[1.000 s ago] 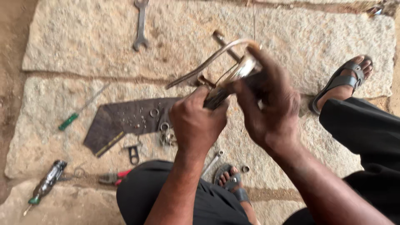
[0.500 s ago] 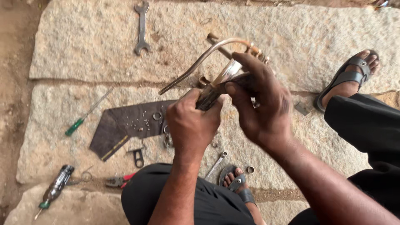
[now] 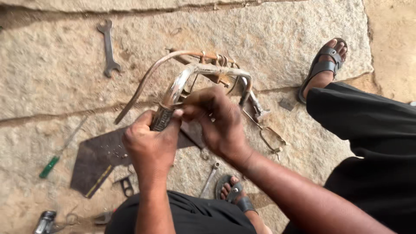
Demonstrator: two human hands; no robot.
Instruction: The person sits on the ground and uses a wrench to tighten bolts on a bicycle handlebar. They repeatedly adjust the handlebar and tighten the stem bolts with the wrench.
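Chrome handlebar (image 3: 184, 80) clenched by left hand (image 3: 149, 145), right hand (image 3: 216, 119).

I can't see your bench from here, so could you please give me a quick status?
Left hand grips the curved chrome handlebar at its ribbed black grip. Right hand pinches beside it. Nothing blocking; open-ended steel spanner lies apart.

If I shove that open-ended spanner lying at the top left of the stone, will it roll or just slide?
The spanner looks flat and lies flat, so it probably slides rather than rolls. The stone slab is rough, so expect drag. It appears to be solid metal, likely stiff.
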